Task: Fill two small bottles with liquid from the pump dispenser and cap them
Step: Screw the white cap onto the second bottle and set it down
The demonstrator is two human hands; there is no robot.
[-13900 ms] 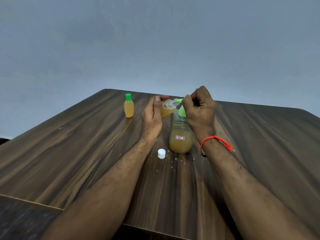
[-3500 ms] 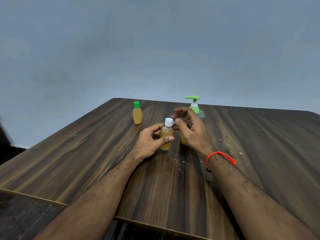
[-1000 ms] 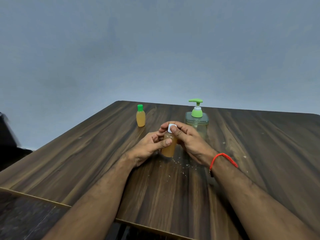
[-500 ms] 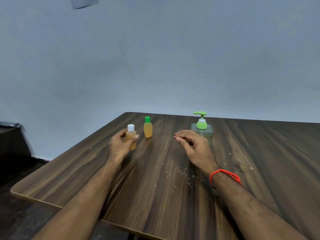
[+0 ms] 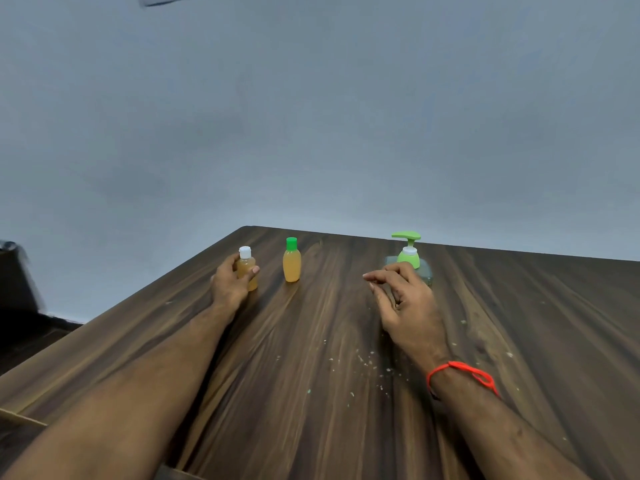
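- Holding the white-capped bottle upright, your left hand has fingers and thumb curled round its body, its base at or just above the bench.
- Just right of it stands the green-capped bottle, also upright, apart from your fingers.
- Your right hand hovers relaxed and empty before the pump dispenser.
- Both bottles look filled and capped; only letting go seems left.
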